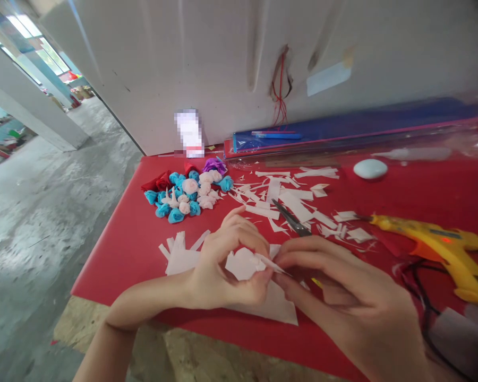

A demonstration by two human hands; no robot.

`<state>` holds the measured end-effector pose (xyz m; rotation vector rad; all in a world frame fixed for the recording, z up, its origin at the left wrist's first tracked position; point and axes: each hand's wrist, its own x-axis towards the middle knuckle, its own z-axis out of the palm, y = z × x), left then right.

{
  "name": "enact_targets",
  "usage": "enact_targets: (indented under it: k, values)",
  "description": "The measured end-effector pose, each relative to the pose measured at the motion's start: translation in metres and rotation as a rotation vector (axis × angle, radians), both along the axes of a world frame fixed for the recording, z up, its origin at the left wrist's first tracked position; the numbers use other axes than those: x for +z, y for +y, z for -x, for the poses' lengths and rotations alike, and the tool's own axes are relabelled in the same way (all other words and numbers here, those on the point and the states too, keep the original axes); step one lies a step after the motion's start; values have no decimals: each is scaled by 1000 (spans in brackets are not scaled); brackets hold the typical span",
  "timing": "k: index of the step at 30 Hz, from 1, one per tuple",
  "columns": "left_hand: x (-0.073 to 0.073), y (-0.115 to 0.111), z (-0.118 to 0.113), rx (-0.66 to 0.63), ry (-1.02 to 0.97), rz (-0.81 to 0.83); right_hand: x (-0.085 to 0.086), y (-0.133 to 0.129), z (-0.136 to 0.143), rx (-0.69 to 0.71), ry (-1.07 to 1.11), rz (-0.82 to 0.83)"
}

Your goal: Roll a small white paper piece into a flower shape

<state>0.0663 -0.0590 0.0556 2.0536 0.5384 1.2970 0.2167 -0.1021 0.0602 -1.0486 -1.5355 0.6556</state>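
Note:
My left hand [231,260] pinches a small folded piece of white paper [266,261] between thumb and fingers. My right hand [342,297] has its fingertips closed on the same piece from the other side. Beneath my hands lie larger white sheets [180,261] on the red table cover [123,254]. Just beyond my right hand are scissors [290,218], partly hidden by it. Many white paper scraps [297,206] are strewn around the blades.
Blue, pink, red and purple paper flowers [189,185] cluster at the back left. A yellow glue gun [442,244] with a dark cord lies at the right. Behind are a white oval object [370,168], a blue wrapped roll [322,130] and a phone [190,132] against the wall.

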Motion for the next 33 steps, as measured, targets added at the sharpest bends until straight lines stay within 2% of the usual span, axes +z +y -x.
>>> enact_targets:
  k: [7,11,15,17,19,25,30,33]
  values:
    - [3,1,1,-29,54,-23,5,0,-3,84,149,159]
    - [7,2,3,-81,79,32,4,2,-2,124,222,281]
    - [8,3,4,-116,96,83,1,2,-2,180,207,351]
    - [7,4,5,-128,88,113,-1,2,-2,187,162,319]
    - [5,4,7,-141,73,161,-1,1,-2,155,71,216]
    - [1,2,9,-176,68,327,-2,-5,0,-47,-222,-101]
    - [5,2,9,-191,79,425,-7,-10,1,-148,-398,-179]
    - [7,3,10,-190,104,460,-9,-12,2,-151,-446,-191]
